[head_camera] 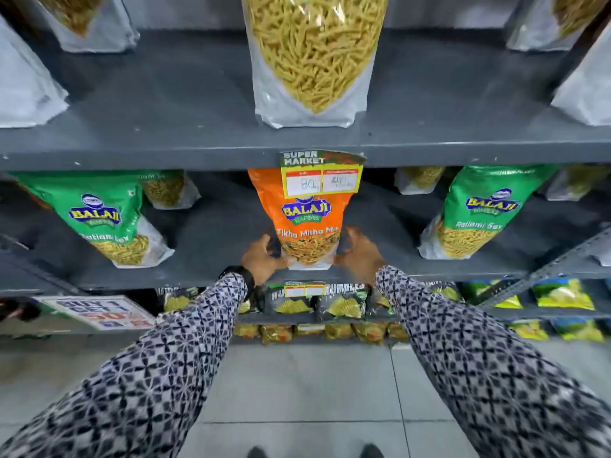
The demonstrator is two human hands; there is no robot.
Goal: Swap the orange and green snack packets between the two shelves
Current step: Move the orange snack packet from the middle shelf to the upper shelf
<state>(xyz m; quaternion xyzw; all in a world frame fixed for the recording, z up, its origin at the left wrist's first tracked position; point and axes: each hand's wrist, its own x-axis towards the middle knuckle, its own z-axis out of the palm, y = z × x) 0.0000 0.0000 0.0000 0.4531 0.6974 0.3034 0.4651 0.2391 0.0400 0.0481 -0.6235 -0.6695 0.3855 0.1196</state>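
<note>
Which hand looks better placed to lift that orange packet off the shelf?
Neither clearly: the left hand and right hand flank the orange Balaji snack packet at its lower corners. Left has a slight edge, since its fingers visibly touch the packet's bottom edge. Lifting with both seems likeliest.

Price tag (322, 180) hides the orange packet (305, 223) top; digits blurred

Glossy plastic orange pkt (305, 223), matt grey metal shelf (205, 233), patterned cloth sleeves (172, 355)
</note>
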